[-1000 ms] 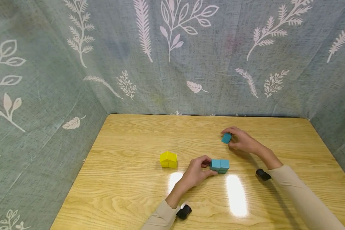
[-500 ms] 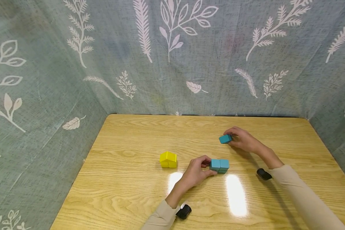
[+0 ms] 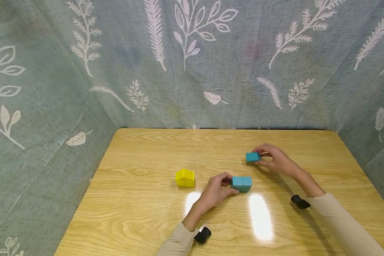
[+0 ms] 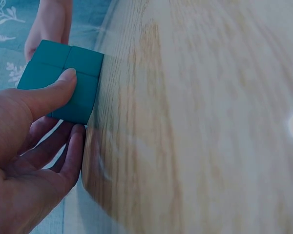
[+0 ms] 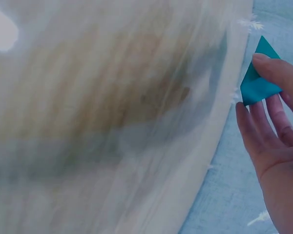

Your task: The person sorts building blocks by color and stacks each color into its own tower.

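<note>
On the table stands a blue stack of small cubes (image 3: pixel 241 182), in two layers at least. My left hand (image 3: pixel 213 192) grips its left side, thumb on the near face, as the left wrist view shows with the thumb lying across the cubes (image 4: pixel 78 105). Farther back and to the right, my right hand (image 3: pixel 276 160) pinches a blue triangular block (image 3: pixel 252 157) between thumb and fingers. Its pointed triangular end shows in the right wrist view, where the right hand (image 5: pixel 278 141) holds the block (image 5: pixel 261 87). Whether this block touches the table I cannot tell.
A small yellow house-shaped set of blocks (image 3: pixel 185 178) stands left of my left hand. The wooden table (image 3: pixel 140 213) meets a grey-blue leaf-patterned cloth (image 3: pixel 169 99) at the back and sides. Black wrist cameras hang below both sleeves.
The triangular block has turned in my right fingers, from a tilted face to a level rectangular one. My right hand has come slightly nearer. The left hand stays at the cubes; the view shifts a little.
</note>
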`<action>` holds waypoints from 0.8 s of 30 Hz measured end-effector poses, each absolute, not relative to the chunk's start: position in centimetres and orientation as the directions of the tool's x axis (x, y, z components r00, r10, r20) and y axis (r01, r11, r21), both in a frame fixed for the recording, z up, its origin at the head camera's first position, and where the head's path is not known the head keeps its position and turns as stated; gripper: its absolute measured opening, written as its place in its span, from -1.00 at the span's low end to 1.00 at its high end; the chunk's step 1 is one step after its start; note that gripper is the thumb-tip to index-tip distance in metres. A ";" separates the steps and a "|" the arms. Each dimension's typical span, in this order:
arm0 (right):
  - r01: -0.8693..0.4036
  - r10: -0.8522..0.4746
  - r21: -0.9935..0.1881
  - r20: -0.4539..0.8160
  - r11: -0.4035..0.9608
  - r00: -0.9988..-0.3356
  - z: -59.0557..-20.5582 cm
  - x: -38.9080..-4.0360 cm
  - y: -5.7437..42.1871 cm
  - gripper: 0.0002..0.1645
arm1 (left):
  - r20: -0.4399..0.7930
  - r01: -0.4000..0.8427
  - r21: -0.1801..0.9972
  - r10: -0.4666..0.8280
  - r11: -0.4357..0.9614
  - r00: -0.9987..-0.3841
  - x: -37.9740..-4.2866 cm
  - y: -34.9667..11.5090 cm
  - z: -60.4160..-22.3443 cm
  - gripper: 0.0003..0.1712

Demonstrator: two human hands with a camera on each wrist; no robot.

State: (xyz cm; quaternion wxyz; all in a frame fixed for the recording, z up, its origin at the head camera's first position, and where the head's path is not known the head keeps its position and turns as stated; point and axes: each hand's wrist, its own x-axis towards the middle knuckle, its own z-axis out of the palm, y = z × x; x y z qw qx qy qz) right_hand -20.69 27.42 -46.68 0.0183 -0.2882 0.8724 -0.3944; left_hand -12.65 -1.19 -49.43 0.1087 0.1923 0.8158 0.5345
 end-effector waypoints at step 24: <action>-0.640 -0.537 -0.648 0.395 0.413 -0.746 -44.9 -14.4 26.9 -0.35 | 0.048 0.213 0.914 0.430 0.345 -0.902 -12.6 -1.3 -49.4 -0.69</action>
